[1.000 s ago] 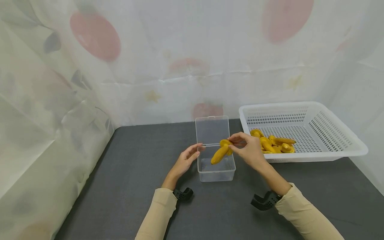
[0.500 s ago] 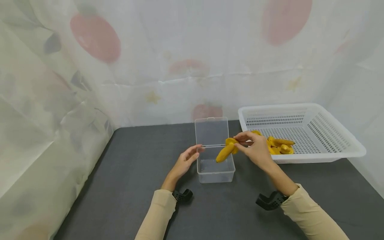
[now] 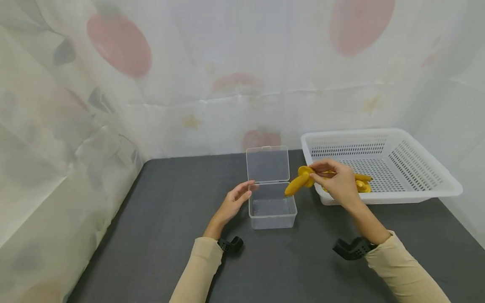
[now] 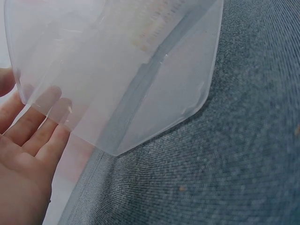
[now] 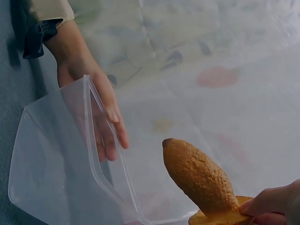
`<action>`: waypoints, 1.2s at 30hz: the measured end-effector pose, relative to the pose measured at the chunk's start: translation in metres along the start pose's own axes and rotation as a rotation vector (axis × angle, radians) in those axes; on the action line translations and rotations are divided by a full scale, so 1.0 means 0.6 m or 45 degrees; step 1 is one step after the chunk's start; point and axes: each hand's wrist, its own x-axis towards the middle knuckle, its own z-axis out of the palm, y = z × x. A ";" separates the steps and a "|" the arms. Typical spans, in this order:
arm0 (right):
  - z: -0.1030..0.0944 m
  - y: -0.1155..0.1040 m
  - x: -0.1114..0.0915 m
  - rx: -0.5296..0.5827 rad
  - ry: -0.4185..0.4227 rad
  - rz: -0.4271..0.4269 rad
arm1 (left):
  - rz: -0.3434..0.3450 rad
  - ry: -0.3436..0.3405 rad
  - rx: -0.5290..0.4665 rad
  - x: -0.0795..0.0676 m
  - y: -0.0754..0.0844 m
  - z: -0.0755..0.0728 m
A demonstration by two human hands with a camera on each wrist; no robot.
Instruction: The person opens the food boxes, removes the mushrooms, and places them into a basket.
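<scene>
My right hand (image 3: pixel 339 183) pinches a yellow mushroom (image 3: pixel 297 184) by its cap, between thumb and fingers. The stem points down and left, its tip overlapping the right rim of a clear plastic box (image 3: pixel 273 222) in the head view. Seen from the right wrist, the mushroom's stem (image 5: pixel 199 176) is rough and dark at the tip. My left hand (image 3: pixel 230 206) rests against the box's left side near the back corner, fingers extended. In the left wrist view, some fingertips (image 4: pixel 49 98) show through the clear wall. The box's hinged lid (image 3: pixel 267 164) stands raised behind it.
A white perforated basket (image 3: pixel 401 195) stands at the back right. Several more yellow mushrooms (image 3: pixel 363 185) lie in its left part, partly hidden by my right hand. A dark grey cloth (image 3: pixel 170 210) covers the table, and a printed curtain (image 3: pixel 227 63) hangs behind.
My right hand has moved right, carrying the mushroom from over the box to its right rim, toward the basket. The left hand and box have stayed in place.
</scene>
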 end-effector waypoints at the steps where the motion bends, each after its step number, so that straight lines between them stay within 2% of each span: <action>1: -0.003 0.000 0.001 0.001 0.006 0.001 | 0.000 0.002 -0.001 0.000 0.001 0.000; 10: -0.031 0.009 0.006 -0.032 0.037 0.034 | -0.008 -0.003 -0.009 0.001 0.002 0.001; 22: -0.065 0.030 0.012 -0.104 0.103 -0.055 | -0.014 0.001 -0.014 0.001 -0.001 0.003; 28: -0.081 0.042 0.015 -0.075 0.130 -0.093 | -0.004 0.001 -0.020 0.001 -0.003 0.003; 36: -0.105 0.053 0.020 -0.161 0.164 -0.092 | 0.003 -0.003 -0.025 0.000 -0.006 0.000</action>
